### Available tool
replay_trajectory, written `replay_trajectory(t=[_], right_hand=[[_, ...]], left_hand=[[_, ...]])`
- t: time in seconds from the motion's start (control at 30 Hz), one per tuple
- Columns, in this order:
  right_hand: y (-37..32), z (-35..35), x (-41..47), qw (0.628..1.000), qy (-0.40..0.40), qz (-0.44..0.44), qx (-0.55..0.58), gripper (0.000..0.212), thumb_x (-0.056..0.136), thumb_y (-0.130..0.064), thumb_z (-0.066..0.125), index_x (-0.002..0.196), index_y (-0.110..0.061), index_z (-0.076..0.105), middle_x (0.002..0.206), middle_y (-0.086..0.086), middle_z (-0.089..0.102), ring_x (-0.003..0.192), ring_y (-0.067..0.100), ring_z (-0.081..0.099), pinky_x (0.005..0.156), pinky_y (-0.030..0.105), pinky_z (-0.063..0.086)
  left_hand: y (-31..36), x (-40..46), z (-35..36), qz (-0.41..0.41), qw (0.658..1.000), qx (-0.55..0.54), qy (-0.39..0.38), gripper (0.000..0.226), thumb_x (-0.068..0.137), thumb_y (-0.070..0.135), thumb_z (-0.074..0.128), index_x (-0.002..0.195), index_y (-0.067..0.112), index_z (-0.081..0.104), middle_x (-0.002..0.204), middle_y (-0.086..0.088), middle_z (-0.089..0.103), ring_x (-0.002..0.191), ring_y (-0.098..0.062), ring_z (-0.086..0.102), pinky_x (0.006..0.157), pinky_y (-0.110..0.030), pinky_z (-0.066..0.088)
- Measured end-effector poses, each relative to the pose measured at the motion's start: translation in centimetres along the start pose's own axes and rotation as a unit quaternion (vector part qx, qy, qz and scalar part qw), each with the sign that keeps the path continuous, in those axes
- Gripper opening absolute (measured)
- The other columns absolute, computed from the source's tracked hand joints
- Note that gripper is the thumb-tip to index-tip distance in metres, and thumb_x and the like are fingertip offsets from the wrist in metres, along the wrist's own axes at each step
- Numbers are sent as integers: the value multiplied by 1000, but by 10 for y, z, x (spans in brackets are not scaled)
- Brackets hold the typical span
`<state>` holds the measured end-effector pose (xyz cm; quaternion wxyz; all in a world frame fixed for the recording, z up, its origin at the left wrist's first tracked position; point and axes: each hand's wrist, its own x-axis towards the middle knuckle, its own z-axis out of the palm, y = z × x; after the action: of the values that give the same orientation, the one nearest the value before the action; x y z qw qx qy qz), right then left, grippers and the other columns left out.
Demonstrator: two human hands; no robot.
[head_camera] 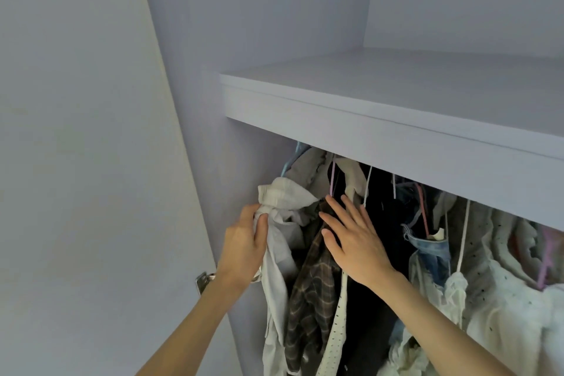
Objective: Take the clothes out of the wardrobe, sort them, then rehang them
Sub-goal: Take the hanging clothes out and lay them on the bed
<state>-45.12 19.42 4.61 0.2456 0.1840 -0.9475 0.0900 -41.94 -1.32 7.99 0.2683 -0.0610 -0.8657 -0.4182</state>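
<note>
Both arms reach up into the wardrobe (195, 101). The left hand (244, 241) has its fingers closed around a bunched pale garment (283, 201) that hangs lengthwise below them. The right hand (354, 241) lies flat — fingers spread, gripping nothing — against a plaid shirt (311, 290) hanging vertically under its fingertips.

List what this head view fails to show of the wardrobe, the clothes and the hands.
- Rail: hidden behind the shelf front.
- Hanger hooks: tops go up behind the same shelf.
- Garment hems: cut off by the bottom edge.
- Clothes on the right: cut off by the right edge.
- Left hand palm: turned away, buried in the white garment.
- Dark clothes behind the right hand: too dim to tell apart.
</note>
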Motion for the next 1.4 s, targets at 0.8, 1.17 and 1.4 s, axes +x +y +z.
replay_trajectory(t=[0.8,1.17,1.4], right_hand=[[-205,-54,-124,860,-160,168,455,11,94,-18,50,85,-17,57,82,2,61,71,13,55,61,20,40],[-245,-97,-214,892,-339,-13,300,30,94,-17,49,66,-27,43,57,-12,42,52,0,41,51,15,33],[-277,-114,-217,901,-345,-144,221,21,92,-16,44,75,-28,47,79,-10,50,81,19,52,77,40,41]], left_hand=[[3,-267,-90,-77,991,56,-98,53,91,49,33,136,22,36,70,17,45,74,-13,54,58,-18,35],[-26,-359,-196,-99,988,113,-44,30,93,30,41,113,21,63,91,11,54,70,-4,52,67,-26,46],[-60,-383,-269,-140,972,188,8,51,87,-8,46,136,7,44,137,-9,43,125,-23,42,103,-30,36]])
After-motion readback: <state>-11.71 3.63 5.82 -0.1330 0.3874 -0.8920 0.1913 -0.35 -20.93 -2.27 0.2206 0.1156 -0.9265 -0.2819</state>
